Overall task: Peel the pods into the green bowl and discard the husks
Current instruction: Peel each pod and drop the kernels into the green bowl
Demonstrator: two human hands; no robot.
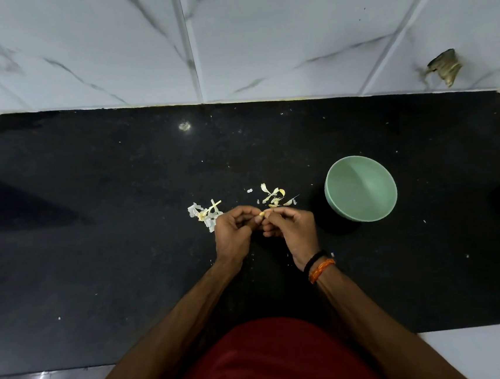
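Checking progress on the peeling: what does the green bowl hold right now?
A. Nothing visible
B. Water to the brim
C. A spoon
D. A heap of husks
A: the green bowl shows only its bare inside, while both hands, left and right, pinch one pod beside it.

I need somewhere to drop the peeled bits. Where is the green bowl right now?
In the head view the green bowl stands on the black counter, to the right of the right hand and apart from it, just beyond the nearer pile of husks.
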